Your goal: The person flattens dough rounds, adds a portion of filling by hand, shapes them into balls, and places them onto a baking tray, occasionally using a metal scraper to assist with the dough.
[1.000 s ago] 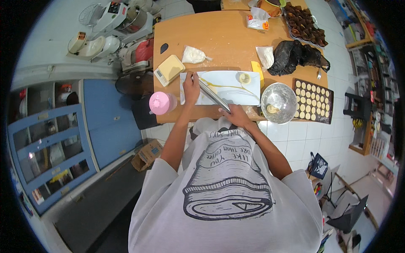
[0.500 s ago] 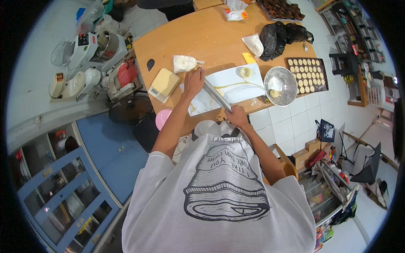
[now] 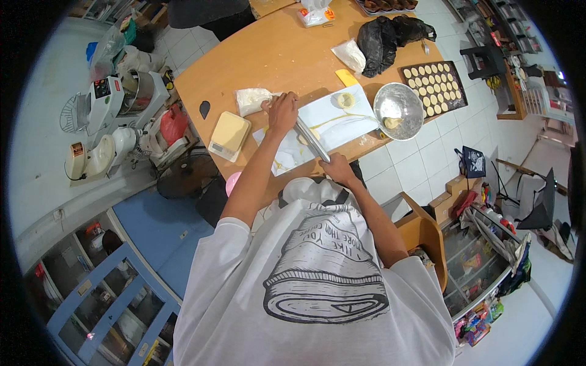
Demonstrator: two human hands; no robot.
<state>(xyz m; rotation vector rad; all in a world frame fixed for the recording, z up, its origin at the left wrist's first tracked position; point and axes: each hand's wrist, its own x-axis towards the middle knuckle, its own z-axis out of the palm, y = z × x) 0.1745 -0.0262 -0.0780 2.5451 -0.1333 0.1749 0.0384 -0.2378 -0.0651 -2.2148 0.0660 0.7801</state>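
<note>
A long metal rolling pin [image 3: 310, 137] slants across a white board [image 3: 326, 128]. My left hand [image 3: 282, 111] grips its far end, beside a bag of white powder [image 3: 249, 102]. My right hand [image 3: 336, 166] is closed on its near end, at the board's front edge. A flattened piece of pale dough [image 3: 303, 138] lies partly hidden under the pin. A round cutter [image 3: 344, 101] sits toward the back right of the board. Right of that stands a steel bowl [image 3: 403, 100] with a lump of dough [image 3: 391, 122] inside.
On the wooden table [image 3: 262, 49] are a kitchen scale [image 3: 229, 137], a yellow scraper [image 3: 347, 77], black plastic bags [image 3: 375, 46] and a tray of dough rounds [image 3: 433, 88]. A pink container [image 3: 232, 183] is mostly hidden by my left arm. A wooden chair [image 3: 421, 232] stands right.
The view has turned, so the table appears tilted and shifted up-left, and more of the chair shows. Both hands remain on the rolling pin throughout.
</note>
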